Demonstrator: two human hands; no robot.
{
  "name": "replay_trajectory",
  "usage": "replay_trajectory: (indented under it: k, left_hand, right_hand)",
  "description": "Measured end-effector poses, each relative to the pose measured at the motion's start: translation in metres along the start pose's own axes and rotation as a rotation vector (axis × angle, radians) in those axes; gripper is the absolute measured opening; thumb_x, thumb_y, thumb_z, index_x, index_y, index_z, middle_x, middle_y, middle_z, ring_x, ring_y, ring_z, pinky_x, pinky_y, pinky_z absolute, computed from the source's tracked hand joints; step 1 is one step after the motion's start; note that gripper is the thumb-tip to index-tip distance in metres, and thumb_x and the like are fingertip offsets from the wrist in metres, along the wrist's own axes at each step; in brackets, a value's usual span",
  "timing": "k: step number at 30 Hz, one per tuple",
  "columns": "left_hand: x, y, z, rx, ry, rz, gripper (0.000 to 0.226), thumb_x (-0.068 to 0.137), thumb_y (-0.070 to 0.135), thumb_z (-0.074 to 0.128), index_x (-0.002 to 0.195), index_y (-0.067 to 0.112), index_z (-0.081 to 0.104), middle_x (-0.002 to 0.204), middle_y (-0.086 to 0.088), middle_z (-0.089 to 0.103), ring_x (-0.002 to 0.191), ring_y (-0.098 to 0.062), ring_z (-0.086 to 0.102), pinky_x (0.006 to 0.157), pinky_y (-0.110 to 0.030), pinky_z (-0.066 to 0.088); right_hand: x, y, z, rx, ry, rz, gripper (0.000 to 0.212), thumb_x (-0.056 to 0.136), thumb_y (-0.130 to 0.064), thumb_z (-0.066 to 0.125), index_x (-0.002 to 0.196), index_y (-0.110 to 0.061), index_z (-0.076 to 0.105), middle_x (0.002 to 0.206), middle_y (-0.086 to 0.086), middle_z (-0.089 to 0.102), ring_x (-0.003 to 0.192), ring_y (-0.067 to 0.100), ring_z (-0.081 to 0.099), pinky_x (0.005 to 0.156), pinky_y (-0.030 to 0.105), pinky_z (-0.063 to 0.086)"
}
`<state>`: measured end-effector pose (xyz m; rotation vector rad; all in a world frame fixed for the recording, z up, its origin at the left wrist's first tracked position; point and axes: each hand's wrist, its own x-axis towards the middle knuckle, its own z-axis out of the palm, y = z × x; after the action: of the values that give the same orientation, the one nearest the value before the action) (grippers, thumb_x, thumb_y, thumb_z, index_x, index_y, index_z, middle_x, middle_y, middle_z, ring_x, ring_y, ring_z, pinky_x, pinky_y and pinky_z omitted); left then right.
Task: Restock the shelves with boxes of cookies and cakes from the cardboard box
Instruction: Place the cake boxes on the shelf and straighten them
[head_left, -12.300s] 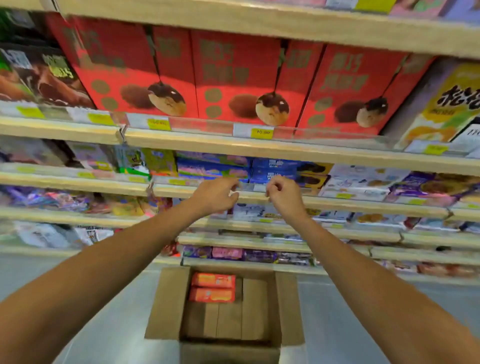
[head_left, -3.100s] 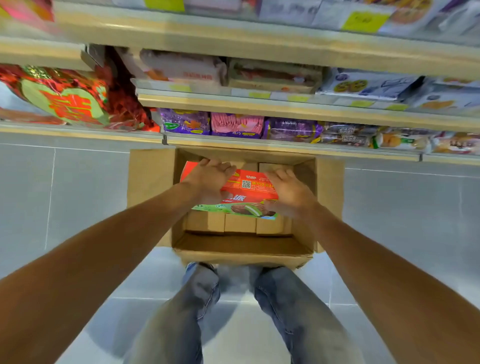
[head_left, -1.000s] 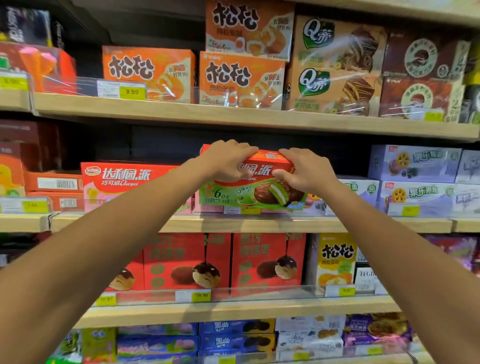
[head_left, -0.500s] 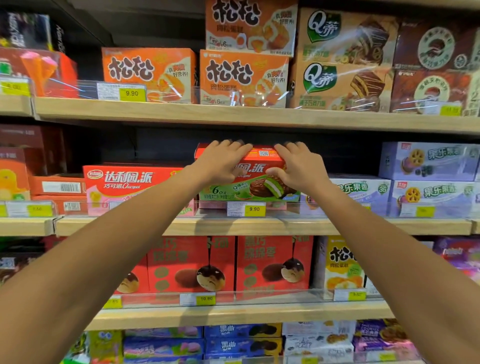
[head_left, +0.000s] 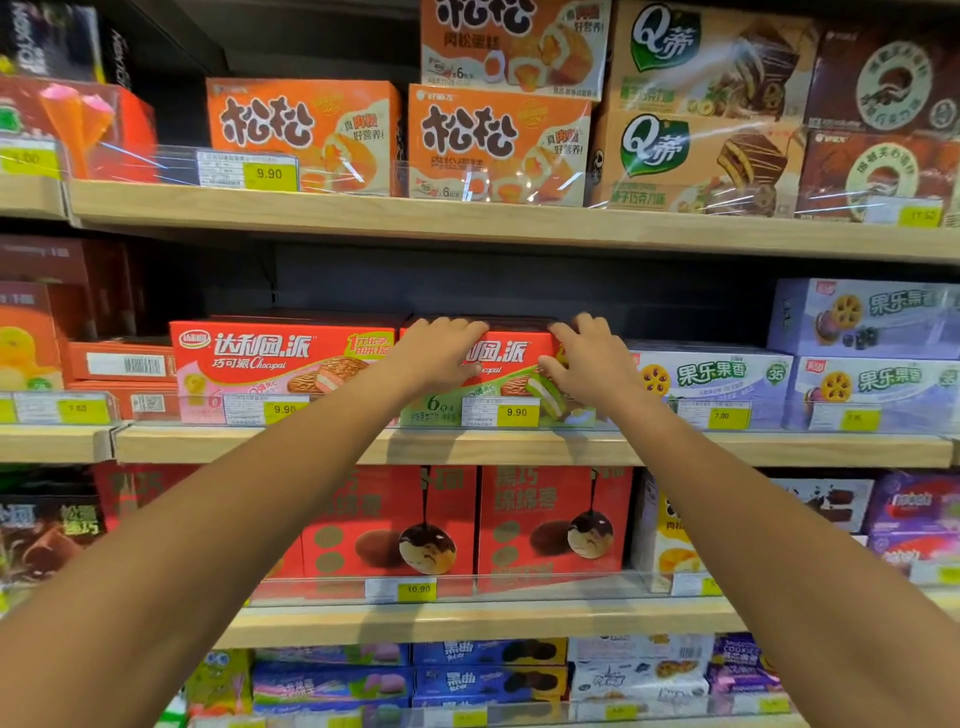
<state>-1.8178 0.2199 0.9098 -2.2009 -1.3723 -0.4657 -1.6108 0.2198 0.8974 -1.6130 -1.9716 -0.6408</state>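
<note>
On middle shelf (head_left: 467, 448), wooden edge, clear front rail carrying yellow price tags. At left on it, pink-and-red pie box (head_left: 270, 364), face forward, standing behind the rail. Immediately right of that, red-and-green pie box (head_left: 511, 382), set on the same shelf, face forward, lower front behind the rail and the 9.90 price tag (head_left: 516, 412); whether touching the pink-and-red neighbour, cannot tell.

On its upper left corner, left hand (head_left: 441, 353): fingers laid over the top edge, thumb pressed to the front face, pinching that edge. On its upper right corner, right hand (head_left: 589, 364), in like manner: fingers over the top, thumb on the front, pinching. Both forearms bare, reaching up from below.

Further right, purple cookie boxes (head_left: 714, 382), just beside the held box, stacked two high toward the far right.
</note>
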Motion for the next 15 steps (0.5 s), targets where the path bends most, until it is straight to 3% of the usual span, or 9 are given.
replay_trajectory:
  k: [7, 11, 13, 15]
  left_hand:
    - [-0.002, 0.001, 0.001, -0.027, -0.003, -0.031, 0.065, 0.091, 0.04, 0.054, 0.146, 0.017, 0.026, 0.144, -0.006, 0.043, 0.131, -0.025, 0.042, 0.109, -0.044, 0.033]
    - [-0.011, 0.007, 0.008, -0.089, 0.117, -0.041, 0.062, 0.092, 0.036, 0.054, 0.145, 0.014, 0.03, 0.145, -0.006, 0.042, 0.133, -0.023, 0.04, 0.112, -0.041, 0.03]
    - [-0.023, 0.013, 0.012, -0.174, 0.245, -0.041, 0.056, 0.092, 0.028, 0.056, 0.141, 0.012, 0.036, 0.144, -0.006, 0.043, 0.133, -0.022, 0.04, 0.111, -0.036, 0.032]
    - [-0.037, 0.018, 0.015, -0.272, 0.341, -0.063, 0.047, 0.092, 0.021, 0.054, 0.135, 0.01, 0.043, 0.138, -0.006, 0.048, 0.127, -0.022, 0.044, 0.104, -0.034, 0.037]
  right_hand:
    - [-0.005, -0.003, 0.003, 0.097, -0.042, 0.019, 0.057, 0.095, -0.038, 0.048, 0.143, -0.012, 0.033, 0.137, 0.012, 0.043, 0.128, 0.027, 0.038, 0.103, 0.042, 0.038]
    - [-0.016, -0.013, 0.01, 0.078, 0.137, 0.045, 0.049, 0.093, -0.03, 0.051, 0.136, -0.007, 0.043, 0.136, 0.014, 0.047, 0.128, 0.029, 0.041, 0.106, 0.044, 0.035]
    - [-0.026, -0.022, 0.015, 0.16, 0.317, 0.086, 0.038, 0.091, -0.018, 0.053, 0.126, -0.002, 0.053, 0.129, 0.017, 0.051, 0.121, 0.031, 0.048, 0.096, 0.042, 0.043]
    - [-0.037, -0.03, 0.019, 0.22, 0.432, 0.086, 0.027, 0.088, -0.01, 0.052, 0.112, 0.0, 0.059, 0.115, 0.016, 0.057, 0.104, 0.031, 0.055, 0.076, 0.037, 0.047]
